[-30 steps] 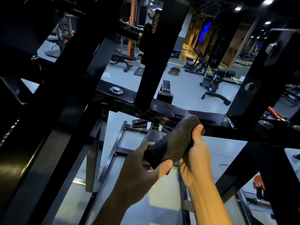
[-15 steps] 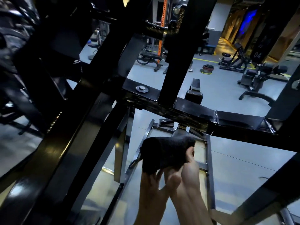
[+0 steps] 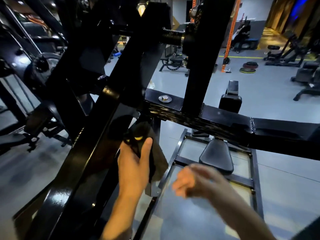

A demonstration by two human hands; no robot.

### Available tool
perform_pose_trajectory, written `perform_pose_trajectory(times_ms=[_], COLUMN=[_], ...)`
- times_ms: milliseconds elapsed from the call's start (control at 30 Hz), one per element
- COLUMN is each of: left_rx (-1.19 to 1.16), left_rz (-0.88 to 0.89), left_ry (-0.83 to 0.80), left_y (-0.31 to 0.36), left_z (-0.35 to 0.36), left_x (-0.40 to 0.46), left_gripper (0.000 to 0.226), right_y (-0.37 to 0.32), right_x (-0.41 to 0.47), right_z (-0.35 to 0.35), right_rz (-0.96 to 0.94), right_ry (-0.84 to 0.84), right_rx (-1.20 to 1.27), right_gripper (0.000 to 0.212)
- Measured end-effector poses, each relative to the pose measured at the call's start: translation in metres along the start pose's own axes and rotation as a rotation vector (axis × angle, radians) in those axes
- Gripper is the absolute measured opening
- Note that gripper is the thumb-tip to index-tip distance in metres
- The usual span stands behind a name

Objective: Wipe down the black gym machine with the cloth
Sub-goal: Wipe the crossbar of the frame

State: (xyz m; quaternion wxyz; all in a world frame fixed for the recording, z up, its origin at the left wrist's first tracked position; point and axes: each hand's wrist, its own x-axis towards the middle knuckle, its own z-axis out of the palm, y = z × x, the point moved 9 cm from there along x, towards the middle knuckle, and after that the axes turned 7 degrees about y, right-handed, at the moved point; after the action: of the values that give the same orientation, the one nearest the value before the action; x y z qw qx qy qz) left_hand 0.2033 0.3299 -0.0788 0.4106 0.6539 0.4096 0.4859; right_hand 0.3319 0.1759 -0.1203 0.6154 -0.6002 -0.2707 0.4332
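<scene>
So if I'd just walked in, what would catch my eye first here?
Probably the glossy black machine frame, whose slanted beam cuts across the left and middle. Next, the left hand at centre gripping a dark cloth beside that beam, with the blurred, empty right hand lower right. A padded seat sits below the crossbar.

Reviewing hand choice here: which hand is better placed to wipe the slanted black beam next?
Left. The left hand grips the dark cloth right beside the slanted black beam; the right hand is blurred, away from it, holding nothing.
</scene>
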Motion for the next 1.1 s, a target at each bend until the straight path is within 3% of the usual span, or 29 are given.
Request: perform_pose_trajectory(times_ms=[100,233,300,400,500,567,667,767,933,1000,1100], left_rx=[0.198,0.293,0.247,0.209,0.208,0.255,0.288,0.386,0.525,0.485,0.427], left_rz=[0.031,-0.095,-0.189,-0.221,-0.196,-0.161,-0.127,0.019,0.162,0.135,-0.068], left_ry=[-0.026,-0.029,-0.054,-0.062,-0.069,-0.061,-0.087,0.021,0.033,0.003,-0.016], left_y=[0.003,0.0,-0.008,-0.01,-0.007,-0.007,-0.009,0.005,0.014,0.011,-0.002], left_z=[0.004,0.019,0.025,0.034,0.043,0.045,0.049,0.051,0.061,0.057,0.048], left_x=[0.025,0.044,0.058,0.075,0.084,0.087,0.086,0.08,0.066,0.074,0.092], left_gripper=[0.034,0.028,0.06,0.081,0.076,0.074,0.062,0.054,0.045,0.046,0.064], right_y=[-0.087,-0.15,-0.164,-0.158,-0.138,-0.129,-0.127,-0.127,-0.125,-0.125,-0.125], right_x=[0.007,0.011,0.018,0.048,0.073,0.081,0.081,0.084,0.087,0.087,0.088], right_z=[-0.064,-0.106,-0.113,-0.117,-0.116,-0.115,-0.118,-0.119,-0.121,-0.121,-0.12], right_rz=[-0.411,-0.677,-0.732,-0.677,-0.535,-0.447,-0.413,-0.416,-0.437,-0.446,-0.45], right_ry=[0.362,0.673,0.753,0.65,0.501,0.426,0.426,0.442,0.432,0.427,0.425], right_rx=[-0.21,-0.635,-0.843,-0.996,-1.112,-1.149,-1.127,-1.108,-1.068,-1.068,-1.08], right_gripper=[0.018,0.014,0.02,0.04,0.063,0.064,0.069,0.082,0.08,0.08,0.084])
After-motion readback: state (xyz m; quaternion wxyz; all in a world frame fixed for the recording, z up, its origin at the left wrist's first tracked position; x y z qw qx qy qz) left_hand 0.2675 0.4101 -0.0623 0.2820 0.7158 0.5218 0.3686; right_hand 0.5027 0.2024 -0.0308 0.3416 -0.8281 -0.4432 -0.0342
